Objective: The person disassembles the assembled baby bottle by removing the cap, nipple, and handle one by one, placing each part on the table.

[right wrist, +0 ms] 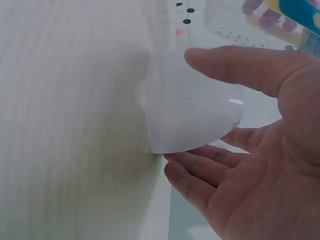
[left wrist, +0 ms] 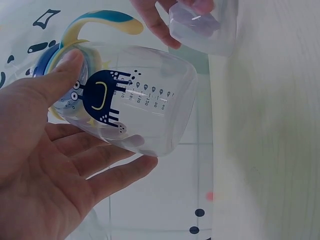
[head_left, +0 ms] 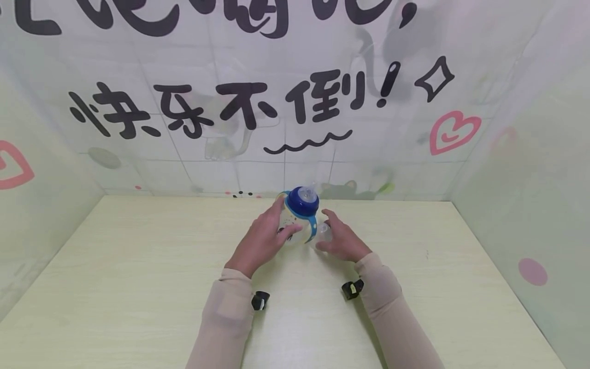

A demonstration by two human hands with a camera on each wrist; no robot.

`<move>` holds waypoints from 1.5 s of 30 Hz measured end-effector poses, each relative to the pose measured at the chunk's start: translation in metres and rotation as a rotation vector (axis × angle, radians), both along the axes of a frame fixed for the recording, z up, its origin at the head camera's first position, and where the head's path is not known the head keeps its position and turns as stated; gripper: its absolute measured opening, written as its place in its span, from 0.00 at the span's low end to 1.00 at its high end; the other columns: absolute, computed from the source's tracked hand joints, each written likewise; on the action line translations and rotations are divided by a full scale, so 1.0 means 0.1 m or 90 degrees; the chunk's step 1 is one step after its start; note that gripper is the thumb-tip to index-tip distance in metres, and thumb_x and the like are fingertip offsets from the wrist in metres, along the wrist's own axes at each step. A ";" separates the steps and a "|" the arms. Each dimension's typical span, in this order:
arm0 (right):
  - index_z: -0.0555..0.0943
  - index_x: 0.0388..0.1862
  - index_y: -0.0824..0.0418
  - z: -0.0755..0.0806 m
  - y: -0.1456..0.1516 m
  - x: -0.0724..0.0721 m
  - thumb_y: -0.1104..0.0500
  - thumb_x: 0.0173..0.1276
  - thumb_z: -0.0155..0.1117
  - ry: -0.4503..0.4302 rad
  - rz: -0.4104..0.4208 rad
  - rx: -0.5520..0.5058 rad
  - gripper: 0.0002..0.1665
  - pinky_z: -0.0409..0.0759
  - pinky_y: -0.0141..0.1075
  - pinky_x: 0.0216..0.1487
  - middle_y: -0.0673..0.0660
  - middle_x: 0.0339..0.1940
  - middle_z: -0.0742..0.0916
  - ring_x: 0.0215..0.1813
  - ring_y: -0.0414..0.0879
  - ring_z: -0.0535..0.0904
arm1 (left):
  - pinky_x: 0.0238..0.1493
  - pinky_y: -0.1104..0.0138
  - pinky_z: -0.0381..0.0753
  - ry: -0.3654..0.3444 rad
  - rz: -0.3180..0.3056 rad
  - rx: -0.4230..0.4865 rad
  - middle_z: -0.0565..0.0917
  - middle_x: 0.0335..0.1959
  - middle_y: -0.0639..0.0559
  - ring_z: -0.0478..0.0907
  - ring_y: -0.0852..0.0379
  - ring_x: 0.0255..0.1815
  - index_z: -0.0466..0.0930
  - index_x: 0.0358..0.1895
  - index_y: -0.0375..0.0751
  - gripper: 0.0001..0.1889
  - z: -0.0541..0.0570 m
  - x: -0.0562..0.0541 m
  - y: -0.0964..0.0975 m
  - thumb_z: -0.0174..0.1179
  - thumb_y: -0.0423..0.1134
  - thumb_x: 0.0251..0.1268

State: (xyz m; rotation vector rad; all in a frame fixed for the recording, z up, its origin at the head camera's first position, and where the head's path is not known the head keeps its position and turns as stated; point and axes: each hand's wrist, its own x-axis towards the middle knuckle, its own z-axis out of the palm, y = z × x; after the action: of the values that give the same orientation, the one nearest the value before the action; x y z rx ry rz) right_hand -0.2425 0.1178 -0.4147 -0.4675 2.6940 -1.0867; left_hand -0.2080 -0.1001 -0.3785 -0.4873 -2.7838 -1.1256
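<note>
My left hand holds a baby bottle tilted, spout end up, with its thumb across the upper body. The bottle has a dark blue collar, a clear spout and blue-and-yellow handles. A dark blue cartoon creature and a measuring scale mark its clear body. Just right of it, my right hand has thumb and fingers around a clear domed cap. The cap's wide rim is down close at the tabletop, and the fingertips are right at that rim.
A pale wood-grain table lies under both hands. Behind it rises a white printed back wall with black lettering, near the bottle. Side walls border the table left and right. Small black cameras sit at both wrists.
</note>
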 end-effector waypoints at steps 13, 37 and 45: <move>0.48 0.80 0.61 0.21 0.08 0.00 0.52 0.70 0.64 0.080 -0.095 -0.110 0.49 0.69 0.60 0.67 0.70 0.70 0.71 0.71 0.64 0.68 | 0.71 0.47 0.65 -0.011 0.002 0.002 0.65 0.74 0.37 0.63 0.41 0.74 0.51 0.78 0.34 0.42 0.00 0.01 0.00 0.60 0.52 0.72; 0.57 0.77 0.60 0.44 -0.27 0.20 0.57 0.69 0.69 0.270 -0.122 -0.317 0.44 0.77 0.52 0.58 0.64 0.61 0.80 0.60 0.55 0.79 | 0.72 0.47 0.64 -0.025 -0.001 0.005 0.64 0.75 0.37 0.62 0.41 0.74 0.51 0.78 0.34 0.43 0.02 0.01 0.03 0.61 0.52 0.70; 0.59 0.76 0.59 0.38 -0.36 0.22 0.50 0.64 0.74 0.300 -0.160 -0.298 0.49 0.77 0.50 0.56 0.63 0.62 0.79 0.59 0.54 0.78 | 0.71 0.48 0.65 -0.032 -0.004 -0.001 0.63 0.75 0.37 0.62 0.41 0.74 0.51 0.78 0.34 0.45 0.02 0.02 0.06 0.60 0.56 0.69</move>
State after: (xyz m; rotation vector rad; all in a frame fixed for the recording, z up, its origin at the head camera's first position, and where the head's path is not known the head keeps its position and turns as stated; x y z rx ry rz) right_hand -0.2208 0.0819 -0.3768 -0.5202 2.9352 -1.9110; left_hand -0.2064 -0.0946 -0.3762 -0.4754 -2.8271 -1.1535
